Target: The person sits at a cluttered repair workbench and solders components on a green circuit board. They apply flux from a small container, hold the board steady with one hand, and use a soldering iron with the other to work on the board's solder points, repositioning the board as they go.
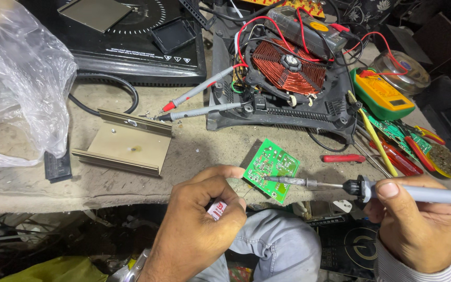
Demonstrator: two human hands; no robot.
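Note:
My right hand [424, 224] grips a soldering iron [340, 185] by its grey handle, with the metal tip resting on a small green circuit board [271, 167] that lies at the bench's front edge. Closed into a loose fist just left of the board, my left hand [204, 219] pinches a small white and red item [216, 210], and a thin wire runs from it toward the board. Both hands hover over my lap in grey trousers.
An opened induction cooker with a copper coil [288, 65] sits behind the board, with two probe leads [199, 104] beside it. A metal heat sink [123, 142] lies left, a plastic bag [16, 78] far left, a yellow multimeter [382, 94] and screwdrivers [392, 156] right.

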